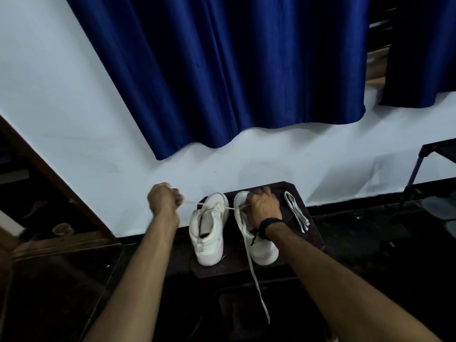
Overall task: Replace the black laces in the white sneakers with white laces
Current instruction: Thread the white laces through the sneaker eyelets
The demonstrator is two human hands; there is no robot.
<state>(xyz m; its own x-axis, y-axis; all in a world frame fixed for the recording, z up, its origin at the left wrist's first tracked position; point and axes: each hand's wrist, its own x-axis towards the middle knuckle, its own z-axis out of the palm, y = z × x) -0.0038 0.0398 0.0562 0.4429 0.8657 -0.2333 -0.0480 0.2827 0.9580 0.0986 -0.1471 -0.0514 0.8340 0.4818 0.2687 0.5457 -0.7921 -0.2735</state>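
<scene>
- Step in hand: threading a white lace (254,272) into the right sneaker (265,250) on the desk (313,233)
- Left hand (164,199) grips the lace end, pulled past the left sneaker (209,233)
- Right hand (262,208) holds the right sneaker
- Next: feed the following eyelet

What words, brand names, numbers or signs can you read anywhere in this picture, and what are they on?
No text can be read anywhere.
Left sneaker: a small dark red tab near its tongue, too small and blurred to read.
Right sneaker: no print shows.
Black wristband on the right hand's wrist: plain.
Spare white laces, blue curtain and white wall: no markings.
</scene>
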